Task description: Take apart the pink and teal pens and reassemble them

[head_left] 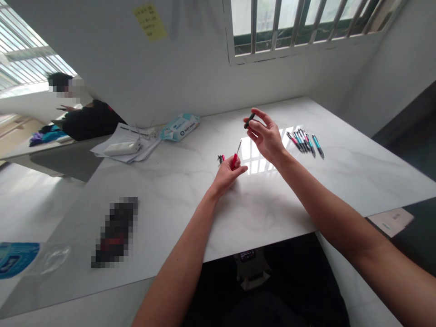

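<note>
My left hand (225, 177) is closed around a red pen barrel (234, 161) just above the table. A thin refill (239, 146) sticks up out of the barrel's top end. Higher up and to the right, my right hand (269, 138) pinches a short dark pen part (250, 121) between thumb and fingers, apart from the barrel. Behind my left hand lie a few small red and black pen pieces (221, 159), partly hidden by it. Several click pens (303, 141) with teal, red and black barrels lie grouped to the right of my right hand.
Against the wall lies a pack of wipes (180, 127), beside papers (122, 145) with a white device (122, 147) on top. A blurred dark object (116, 231) and a clear bottle (34, 259) lie at left. Another person (88, 118) sits beyond the partition.
</note>
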{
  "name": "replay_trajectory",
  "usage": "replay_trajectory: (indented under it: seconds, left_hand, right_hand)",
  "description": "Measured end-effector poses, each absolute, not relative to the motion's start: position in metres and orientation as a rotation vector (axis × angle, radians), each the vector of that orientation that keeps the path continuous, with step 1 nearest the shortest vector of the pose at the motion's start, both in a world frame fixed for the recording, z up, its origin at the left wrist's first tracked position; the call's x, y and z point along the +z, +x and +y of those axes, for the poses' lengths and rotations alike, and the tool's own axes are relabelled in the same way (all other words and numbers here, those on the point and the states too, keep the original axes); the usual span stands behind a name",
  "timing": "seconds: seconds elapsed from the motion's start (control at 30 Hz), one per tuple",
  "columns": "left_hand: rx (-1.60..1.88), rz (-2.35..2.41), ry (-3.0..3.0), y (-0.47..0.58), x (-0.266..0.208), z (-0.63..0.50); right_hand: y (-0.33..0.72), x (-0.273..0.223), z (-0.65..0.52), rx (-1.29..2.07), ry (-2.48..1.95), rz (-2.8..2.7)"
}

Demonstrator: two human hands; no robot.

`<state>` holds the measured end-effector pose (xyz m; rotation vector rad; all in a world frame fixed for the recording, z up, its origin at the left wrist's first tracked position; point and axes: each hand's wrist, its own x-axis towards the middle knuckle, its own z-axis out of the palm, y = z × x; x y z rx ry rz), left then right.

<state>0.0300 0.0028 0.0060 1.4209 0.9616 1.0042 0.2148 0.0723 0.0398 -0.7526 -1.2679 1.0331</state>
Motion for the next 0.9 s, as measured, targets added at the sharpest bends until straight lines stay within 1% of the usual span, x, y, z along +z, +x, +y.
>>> replay_trajectory:
  seconds: [0.13,0.27,0.37,0.47,0.63,0.73,0.9]
  left_hand:
    - [1.063,0.955,1.363,0.027,0.008,0.005]
    - [1.187,0.948,1.252,0.018,0.013,0.011]
    - [1.239,0.952,1.179,0.014,0.016,0.013]
    - [1.256,0.953,1.154,0.013,0.018,0.013]
    - [1.266,0.957,1.144,0.012,0.017,0.013]
    - [1.266,0.96,1.143,0.011,0.017,0.013]
    - [1.271,0.98,1.151,0.01,0.016,0.013]
  right_hand:
    - [0.222,0.023,0.081,0.861,-1.035,-1.38]
    - [0.212,0.0,0.077,0.697,-1.383,-1.785]
    - [0.204,-0.01,0.074,0.585,-1.468,-1.997]
    - [0.206,-0.011,0.075,0.558,-1.437,-2.082]
    - [0.22,-0.007,0.076,0.753,-1.262,-2.195]
    - [0.221,-0.013,0.078,0.792,-1.248,-2.128]
    - [0.211,-0.025,0.084,0.763,-1.169,-2.018]
